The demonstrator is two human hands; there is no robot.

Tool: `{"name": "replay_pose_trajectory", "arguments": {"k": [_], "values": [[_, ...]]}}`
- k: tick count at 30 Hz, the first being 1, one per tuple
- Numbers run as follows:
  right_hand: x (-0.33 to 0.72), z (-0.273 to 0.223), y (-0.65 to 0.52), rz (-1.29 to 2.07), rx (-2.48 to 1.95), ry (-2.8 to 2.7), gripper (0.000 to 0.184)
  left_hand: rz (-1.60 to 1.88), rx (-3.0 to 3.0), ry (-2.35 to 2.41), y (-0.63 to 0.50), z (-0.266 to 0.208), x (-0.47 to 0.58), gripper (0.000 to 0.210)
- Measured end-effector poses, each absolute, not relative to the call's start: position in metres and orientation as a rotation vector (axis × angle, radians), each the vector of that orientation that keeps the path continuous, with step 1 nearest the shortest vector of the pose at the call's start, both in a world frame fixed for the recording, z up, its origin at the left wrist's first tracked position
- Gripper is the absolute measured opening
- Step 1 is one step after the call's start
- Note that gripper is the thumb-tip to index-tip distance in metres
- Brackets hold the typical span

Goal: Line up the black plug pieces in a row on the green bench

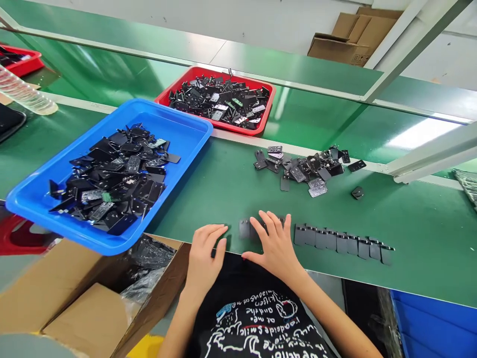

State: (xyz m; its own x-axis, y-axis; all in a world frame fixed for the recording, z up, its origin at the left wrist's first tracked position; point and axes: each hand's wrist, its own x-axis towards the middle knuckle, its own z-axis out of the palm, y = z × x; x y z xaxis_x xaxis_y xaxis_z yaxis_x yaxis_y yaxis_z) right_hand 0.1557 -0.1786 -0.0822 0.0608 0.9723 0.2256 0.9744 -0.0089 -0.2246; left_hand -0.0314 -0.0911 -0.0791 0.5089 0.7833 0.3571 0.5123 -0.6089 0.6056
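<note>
My right hand (278,243) lies over a short run of small flat black pieces with pins (244,228) near the table's front edge, its fingers spread and partly hiding them. To the left of that run, my left hand (206,251) rests at the table edge, fingers stretched and slightly bent, with nothing in it. A line of similar black pieces (342,242) runs off to the right, overlapping side by side. Behind my hands sits a loose pile of black pieces (309,169), some showing patterned grey faces.
A blue tray (197,127) of black pieces stands at left, reaching over the table's front edge. Behind it is a red tray (269,107) with more. An open cardboard box (85,308) holding plastic wrap is below left. A white post (428,154) rises at right.
</note>
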Motion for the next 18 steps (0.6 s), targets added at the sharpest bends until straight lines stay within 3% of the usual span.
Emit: {"name": "replay_pose_trajectory", "arguments": {"k": [6, 12, 18], "values": [[0.161, -0.081, -0.182, -0.154, -1.802, -2.017, 0.068, 0.557, 2.540, 0.750, -0.075, -0.081, -0.004, 0.045], [0.130, -0.087, -0.156, -0.042, -1.991, -2.035, 0.086, 0.808, 2.256, 1.089, -0.062, -0.071, -0.043, 0.031], [0.121, -0.093, -0.166, -0.101, -1.950, -2.255, 0.071, 0.949, 1.871, 1.284, -0.077, -0.078, -0.070, 0.025]]}}
